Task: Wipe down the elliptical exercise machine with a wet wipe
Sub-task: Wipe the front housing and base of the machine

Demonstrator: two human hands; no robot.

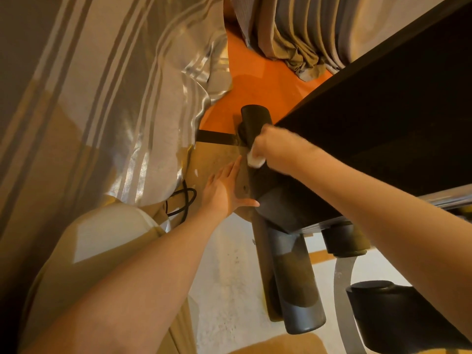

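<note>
Where the head view looks down on the machine, the entries run as follows.

Wet wipe (pixel 255 160): white, bunched, showing below the curled fingers of the right hand (pixel 270 149), which grip it and press it against the dark frame of the elliptical machine (pixel 293 198), just beneath a black cylindrical end cap (pixel 255 121).

Right arm: reaches in from the lower right, wrist bent toward the frame; hand slightly blurred.

Left hand (pixel 224 190): flat, fingers straight and close together, thumb spread apart and touching the dark housing; palm rests on the brown surface beside the frame, well clear of the wipe. Left forearm enters from the lower left.

Machine parts nearby: two black foam-covered tubes (pixel 296 284), a silver curved bracket (pixel 342 282).

Surroundings: striped sheer curtain (pixel 115 85), grey drape (pixel 301 34), orange floor (pixel 260 80), black cable (pixel 182 200).
</note>
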